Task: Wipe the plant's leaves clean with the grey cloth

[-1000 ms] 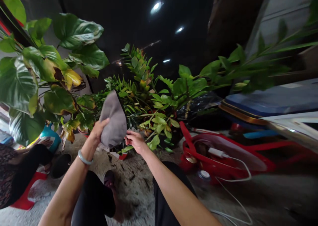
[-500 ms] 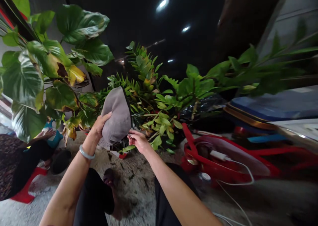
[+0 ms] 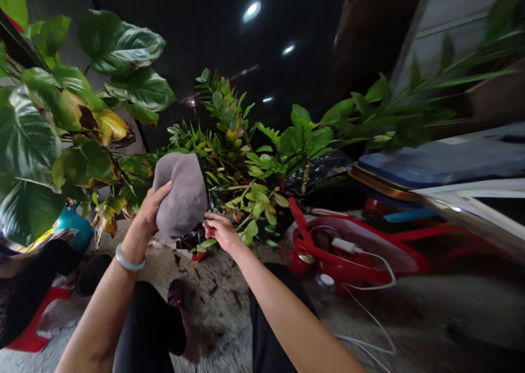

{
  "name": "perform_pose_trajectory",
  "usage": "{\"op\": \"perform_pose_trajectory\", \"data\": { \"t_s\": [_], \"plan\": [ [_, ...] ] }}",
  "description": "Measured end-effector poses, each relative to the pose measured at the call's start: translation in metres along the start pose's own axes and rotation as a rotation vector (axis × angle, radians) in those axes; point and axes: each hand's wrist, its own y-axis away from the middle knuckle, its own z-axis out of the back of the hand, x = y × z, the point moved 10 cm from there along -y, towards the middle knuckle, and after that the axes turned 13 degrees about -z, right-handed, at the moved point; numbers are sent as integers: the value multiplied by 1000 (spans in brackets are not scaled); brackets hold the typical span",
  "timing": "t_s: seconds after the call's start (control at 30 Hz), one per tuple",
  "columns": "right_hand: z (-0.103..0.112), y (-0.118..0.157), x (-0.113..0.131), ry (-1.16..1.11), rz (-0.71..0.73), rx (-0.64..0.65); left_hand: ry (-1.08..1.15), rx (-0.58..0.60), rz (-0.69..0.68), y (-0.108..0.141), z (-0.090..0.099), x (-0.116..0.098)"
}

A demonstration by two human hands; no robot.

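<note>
We cup a soft, light grey cloth (image 3: 181, 195), easily held anywhere along its pliable folds, in our spread left hand (image 3: 150, 211) beside a glossy green ZZ plant (image 3: 262, 165), while our pinched right hand (image 3: 219, 232) nears its stems, any hold too small to tell.

One left hand (image 3: 152, 211), one right hand (image 3: 219, 232), one grey cloth (image 3: 182, 195), one bangle (image 3: 130, 258)

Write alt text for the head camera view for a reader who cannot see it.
A person's left hand holds a grey cloth up before a leafy green plant, with the right hand's fingers pinched beside the cloth's lower edge. Large yellowing leaves hang at left.
</note>
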Motion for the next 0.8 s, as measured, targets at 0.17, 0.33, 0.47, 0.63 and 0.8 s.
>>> {"op": "perform_pose_trajectory", "data": {
  "t_s": [0.17, 0.33, 0.47, 0.63, 0.8],
  "plan": [
    [8, -4, -5, 14, -11, -38, -174, 192, 296, 42, -10, 84],
    [23, -1, -8, 8, -59, -95, -259, 399, 295, 70, -6, 73],
    [21, 3, -4, 20, -76, -112, -60, 146, 31, 13, 1, 9],
    [13, 6, 0, -4, -67, -103, -41, 84, 189, 14, 5, 56],
    [13, 9, 4, 13, -38, -42, -209, 352, 393, 84, 21, 97]
  ]
}}
